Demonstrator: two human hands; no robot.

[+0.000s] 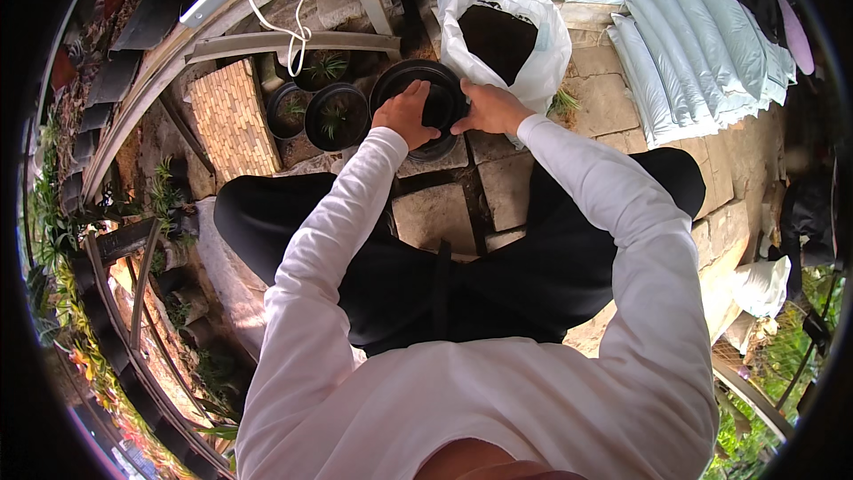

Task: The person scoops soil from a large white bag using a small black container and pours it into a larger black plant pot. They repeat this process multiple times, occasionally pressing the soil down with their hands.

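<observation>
Before my crossed legs stands a round black plastic plant pot (383, 83), wider than the pots beside it. My left hand (408, 115) lies over its left rim and near side, with the thumb reaching across the opening. At the right rim is my right hand (492, 109), thumb and fingers spread against the pot's edge. The pot's inside is dark, and its contents cannot be made out. Just behind my right hand, an open white plastic sack (556, 60) holds dark potting soil (498, 40). Black pots with small green plants (335, 119) stand by my left hand.
Full pale plastic sacks (693, 60) are stacked at the upper right. A tiled slab (234, 121) lies left of the small pots. Behind them is a metal frame (293, 45) with a white cable (273, 27) hanging over it. Stone paving (434, 219) lies between my legs.
</observation>
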